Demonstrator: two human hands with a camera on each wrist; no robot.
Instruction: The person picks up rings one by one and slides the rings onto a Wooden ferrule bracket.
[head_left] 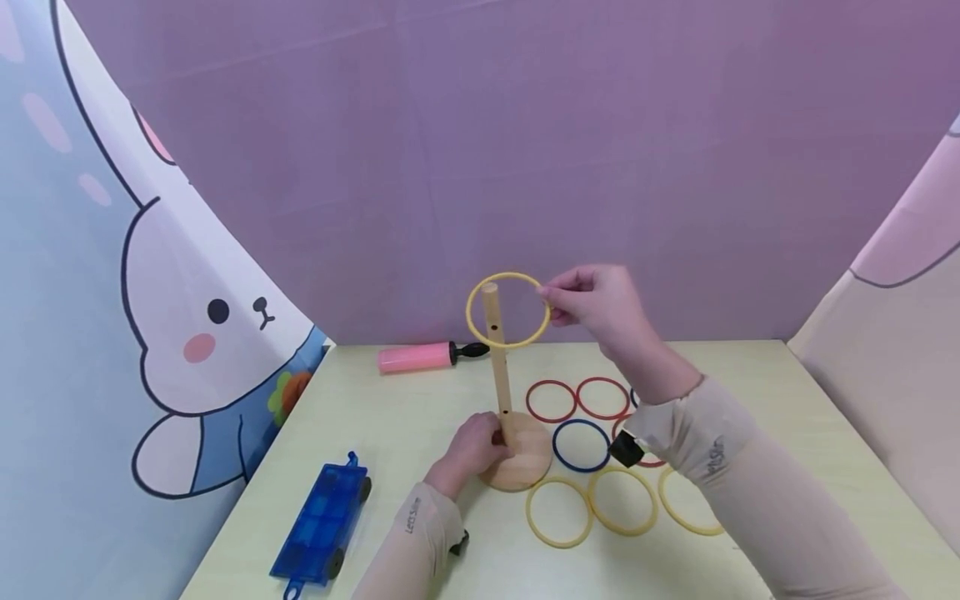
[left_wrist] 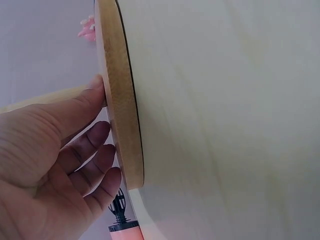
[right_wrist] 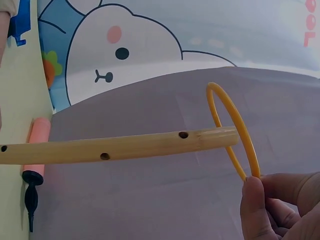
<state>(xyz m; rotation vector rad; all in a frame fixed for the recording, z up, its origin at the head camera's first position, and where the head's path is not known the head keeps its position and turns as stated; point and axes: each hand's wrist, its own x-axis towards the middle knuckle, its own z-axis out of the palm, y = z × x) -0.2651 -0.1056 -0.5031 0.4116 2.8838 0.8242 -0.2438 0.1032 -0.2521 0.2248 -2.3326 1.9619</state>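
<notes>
1. Right hand (head_left: 600, 307) pinches a yellow ring (head_left: 508, 309) w/ thumb + fingertips, grip clamped on its rim. The ring is up at the top of the wooden peg (head_left: 497, 358), peg tip poking thru it.
2. Left hand (head_left: 472, 448) holds the round wooden base (head_left: 525, 467), fingers curled at the peg's foot, down on the bench (head_left: 390, 433).
3. Loose rings lie right of the base: red, blue, yellow.
4. Pink pump (head_left: 427, 357) at the back, blue toy car (head_left: 322, 521) front-left.

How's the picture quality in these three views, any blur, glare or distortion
Head view: even light, sharp, wide-angle bending at the backdrop edges. Left wrist view: left hand and wooden base very close, slightly soft, table washed out. Right wrist view: yellow ring and peg sharp, no glare.
</notes>
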